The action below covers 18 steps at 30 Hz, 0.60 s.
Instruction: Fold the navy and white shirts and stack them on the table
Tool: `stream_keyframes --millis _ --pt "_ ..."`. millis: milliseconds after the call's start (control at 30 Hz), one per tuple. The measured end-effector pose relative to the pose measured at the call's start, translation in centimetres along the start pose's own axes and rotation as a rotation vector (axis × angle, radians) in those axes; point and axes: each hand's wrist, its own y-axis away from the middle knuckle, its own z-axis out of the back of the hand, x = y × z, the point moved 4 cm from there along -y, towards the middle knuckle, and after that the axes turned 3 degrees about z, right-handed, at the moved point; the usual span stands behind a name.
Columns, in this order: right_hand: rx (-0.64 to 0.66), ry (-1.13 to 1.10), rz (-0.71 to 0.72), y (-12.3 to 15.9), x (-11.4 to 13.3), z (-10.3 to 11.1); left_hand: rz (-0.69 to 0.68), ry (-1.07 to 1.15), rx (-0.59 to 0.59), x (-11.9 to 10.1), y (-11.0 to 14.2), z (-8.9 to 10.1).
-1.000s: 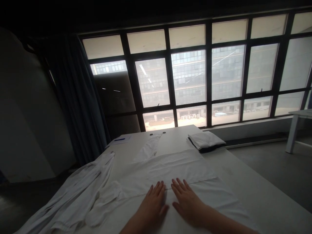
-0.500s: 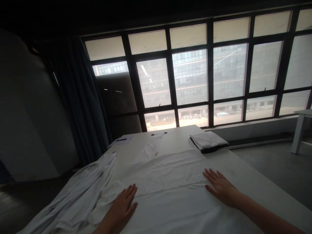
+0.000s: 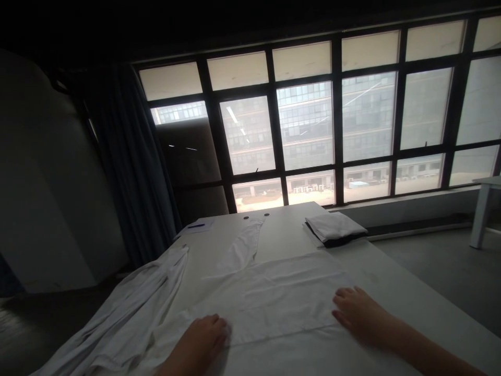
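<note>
A white garment (image 3: 274, 292) lies spread flat on a white table (image 3: 395, 292), with one sleeve (image 3: 243, 244) stretching away from me. My left hand (image 3: 201, 339) rests on the garment's left edge with its fingers curled in on the cloth. At the garment's right edge, my right hand (image 3: 358, 313) also has its fingers curled onto the fabric. Both hands appear to grip the cloth.
A second white garment (image 3: 133, 308) hangs crumpled over the table's left edge. A folded white and dark stack (image 3: 334, 228) sits at the far right, and a paper with a blue pen (image 3: 195, 226) at the far left. Another white table (image 3: 483, 209) stands by the window.
My hands slid apart from the garment's middle to its left and right edges, then curled from flat into a grip. The cloth's near fold has shifted toward me.
</note>
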Motion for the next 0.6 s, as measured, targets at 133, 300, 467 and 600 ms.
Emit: stream_keyframes --millis 133,300,467,600 --pt "-0.063 -0.124 0.166 -7.0 7.9 -0.9 -0.169 0.124 0.049 -8.2 -6.7 -0.2" --pt "-0.042 -0.240 0.265 -13.3 12.2 -5.3 -0.189 0.150 0.078 -12.4 -12.6 -4.0" --pt "0.014 -0.174 0.105 -13.8 5.8 -6.2 -0.110 0.133 0.030 -6.6 -13.0 -5.3" --pt "0.033 -0.056 -0.138 -12.3 -2.6 -5.4 0.063 0.059 0.000 1.7 -11.3 -5.2"
